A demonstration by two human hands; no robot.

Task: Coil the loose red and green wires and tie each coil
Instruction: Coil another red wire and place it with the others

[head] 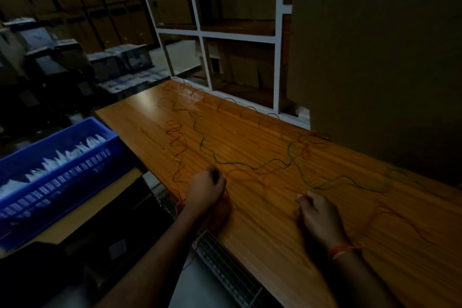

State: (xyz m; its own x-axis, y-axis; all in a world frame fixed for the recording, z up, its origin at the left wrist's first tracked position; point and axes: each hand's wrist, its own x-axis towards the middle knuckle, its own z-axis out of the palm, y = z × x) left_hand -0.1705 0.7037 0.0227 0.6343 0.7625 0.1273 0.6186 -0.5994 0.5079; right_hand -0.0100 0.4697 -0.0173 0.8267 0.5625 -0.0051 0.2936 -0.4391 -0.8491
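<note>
A long green wire [240, 164] snakes loose across the wooden table [275, 232], from the far left corner to the right side. A thin red wire [178, 142] lies in loose loops left of it and trails over the table's near edge. My left hand [206, 189] sits at the near left edge with fingers curled, pinching the red wire. Further right, my right hand [318, 217] pinches a stretch of red wire that runs between the two hands. More red wire lies loose at the right [390, 210].
A blue plastic crate [57, 157] with white items stands left of the table. A white-framed shelf unit [240, 37] with cardboard boxes stands behind the table. Dark boxes are stacked at the far left. The room is dim.
</note>
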